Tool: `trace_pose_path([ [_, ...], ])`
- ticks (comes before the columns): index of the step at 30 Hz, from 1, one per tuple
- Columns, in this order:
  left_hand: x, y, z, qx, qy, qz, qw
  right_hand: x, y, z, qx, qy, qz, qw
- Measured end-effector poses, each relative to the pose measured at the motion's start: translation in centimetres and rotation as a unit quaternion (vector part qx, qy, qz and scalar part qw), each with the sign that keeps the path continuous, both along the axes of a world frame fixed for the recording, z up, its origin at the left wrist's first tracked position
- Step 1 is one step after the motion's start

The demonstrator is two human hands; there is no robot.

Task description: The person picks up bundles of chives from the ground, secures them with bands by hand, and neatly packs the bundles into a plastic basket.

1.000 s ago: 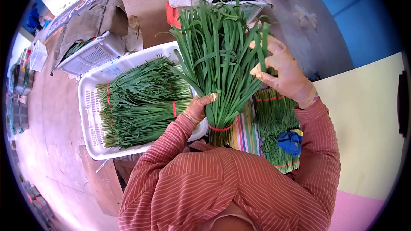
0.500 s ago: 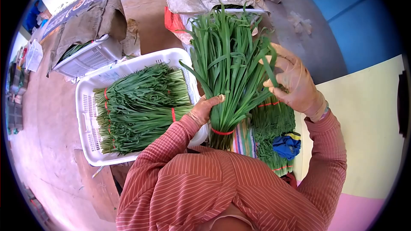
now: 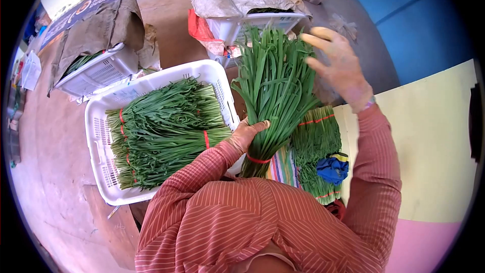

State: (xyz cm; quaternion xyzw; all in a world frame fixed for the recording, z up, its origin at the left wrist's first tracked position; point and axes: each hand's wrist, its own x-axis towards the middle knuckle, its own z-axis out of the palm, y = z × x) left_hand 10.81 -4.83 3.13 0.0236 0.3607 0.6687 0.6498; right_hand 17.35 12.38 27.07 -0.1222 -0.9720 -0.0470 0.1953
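Note:
My left hand (image 3: 246,134) is closed around a bunch of garlic chives (image 3: 275,81), thumb across the front. The long flat green leaves fan upward, away from my body, and a red band (image 3: 257,160) circles the stem end. Just beyond the right side of the leaf tips, my right hand (image 3: 342,65) is raised with its fingers apart and nothing in them. Both hands appear to wear thin gloves. To the left, a white plastic crate (image 3: 93,146) holds several banded bunches (image 3: 161,114) lying on their sides.
More banded chives (image 3: 319,139) lie to the right, with a blue cloth item (image 3: 333,170) on them and striped fabric (image 3: 284,168) beside them. Ahead stands a covered white crate (image 3: 230,28). Another crate (image 3: 103,71) under brown cloth is at the upper left. A pale yellow panel (image 3: 424,146) borders the right.
My right hand has moved up and let go of the leaf it was holding at the side of the bunch. My left hand still grips the bunch, and the view has shifted slightly.

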Motion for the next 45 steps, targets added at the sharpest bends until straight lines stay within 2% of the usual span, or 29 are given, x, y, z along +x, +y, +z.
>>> trace_pose_path([
  [2, 0.0, 0.1, -0.1, 0.0, 0.011, -0.025, 1.0, -2.8, -1.5, -1.3, -0.064, -0.013, 0.008, 0.998],
  [4, 0.4, 0.3, -0.6, 0.019, 0.02, -0.025, 0.999, -5.6, -2.1, -3.1, 0.014, -0.037, -0.02, 0.999],
  [5, 0.6, 0.4, -0.7, 0.037, 0.026, -0.021, 0.999, -6.9, -1.9, -4.6, 0.069, -0.004, -0.018, 0.997],
  [6, 0.7, 0.4, -0.6, 0.037, 0.026, -0.022, 0.999, -7.7, -1.5, -5.2, 0.07, -0.004, -0.019, 0.997],
  [8, 0.8, 0.3, -0.4, 0.034, 0.032, -0.03, 0.998, -8.9, -0.6, -5.9, -0.088, -0.098, 0.011, 0.991],
  [9, 0.8, 0.3, -0.6, 0.034, 0.032, -0.031, 0.998, -9.0, 0.3, -6.1, -0.158, -0.099, 0.047, 0.981],
  [10, 0.7, 0.4, -0.9, 0.04, 0.021, -0.024, 0.999, -8.7, 0.3, -5.4, -0.159, -0.1, 0.046, 0.981],
  [12, 0.5, 0.2, -0.9, 0.045, 0.009, -0.02, 0.999, -7.2, 0.5, -2.5, -0.01, -0.019, 0.115, 0.993],
  [14, -0.6, 0.1, -0.1, -0.002, -0.018, 0.001, 1.0, -5.1, 2.9, 1.5, 0.276, 0.056, 0.116, 0.952],
  [16, -1.8, 0.9, -2.6, 0.037, -0.024, -0.005, 0.999, -1.9, 6.0, 2.5, 0.172, 0.109, -0.004, 0.979],
  [17, -2.7, 0.9, -1.6, 0.007, -0.073, 0.0, 0.997, 0.2, 7.1, 1.3, 0.161, 0.1, -0.015, 0.982],
  [19, -4.6, 1.4, -2.4, 0.006, -0.134, 0.036, 0.99, 4.4, 8.1, -2.4, 0.199, -0.057, -0.162, 0.965],
  [20, -5.6, 1.5, -1.7, -0.022, -0.164, 0.074, 0.983, 5.6, 7.2, -3.3, 0.003, -0.119, -0.194, 0.974],
  [21, -6.0, 1.6, -1.5, 0.014, -0.176, 0.141, 0.974, 6.7, 6.0, -4.0, -0.189, -0.17, -0.217, 0.943],
  [23, -7.4, 1.9, -2.4, 0.065, -0.21, 0.204, 0.954, 8.9, 4.7, -7.3, -0.439, -0.076, -0.191, 0.875],
  [27, -9.9, 1.0, -1.6, 0.159, -0.274, 0.284, 0.905, 11.6, 1.2, -12.3, -0.417, 0.023, -0.166, 0.893],
  [28, -11.1, 0.8, -4.3, 0.338, -0.355, 0.189, 0.851, 11.7, 0.0, -14.4, -0.428, 0.047, -0.215, 0.877],
  [29, -11.4, 1.0, -3.8, 0.338, -0.363, 0.209, 0.843, 11.5, -1.2, -16.0, -0.438, 0.073, -0.263, 0.857],
  [30, -11.7, 1.0, -3.0, 0.339, -0.37, 0.227, 0.835, 10.7, -2.6, -17.1, -0.515, 0.065, -0.207, 0.829],
  [34, -10.2, 1.7, 1.1, 0.348, -0.35, 0.251, 0.833, 3.7, -8.1, -16.0, -0.642, 0.187, -0.049, 0.742],
  [35, -9.6, 1.9, 2.1, 0.321, -0.334, 0.25, 0.85, 1.9, -9.0, -15.2, -0.667, 0.291, 0.008, 0.685],
  [36, -9.0, 2.0, 2.9, 0.294, -0.318, 0.249, 0.866, 1.4, -8.5, -15.6, -0.664, 0.292, 0.013, 0.688],
  [38, -7.5, 1.9, 4.2, 0.308, -0.346, 0.228, 0.856, 0.4, -7.2, -16.9, -0.581, 0.325, 0.038, 0.745],
  [39, -6.4, 1.6, 5.3, 0.307, -0.341, 0.201, 0.865, -0.3, -8.2, -15.2, -0.631, 0.379, 0.017, 0.677],
  [41, -5.3, 1.4, 6.7, 0.311, -0.331, 0.177, 0.873, -1.1, -8.0, -11.5, -0.623, 0.394, 0.028, 0.676],
  [43, -4.8, 1.2, 7.4, 0.259, -0.297, 0.057, 0.917, -1.7, -7.2, -8.5, -0.624, 0.413, 0.031, 0.663],
  [44, -5.0, 0.6, 7.7, 0.263, -0.292, 0.054, 0.918, -2.2, -7.0, -7.0, -0.621, 0.417, 0.036, 0.663],
  [45, -5.6, -0.4, 7.9, 0.287, -0.254, -0.078, 0.92, -2.6, -6.8, -5.5, -0.591, 0.425, 0.066, 0.683],
])
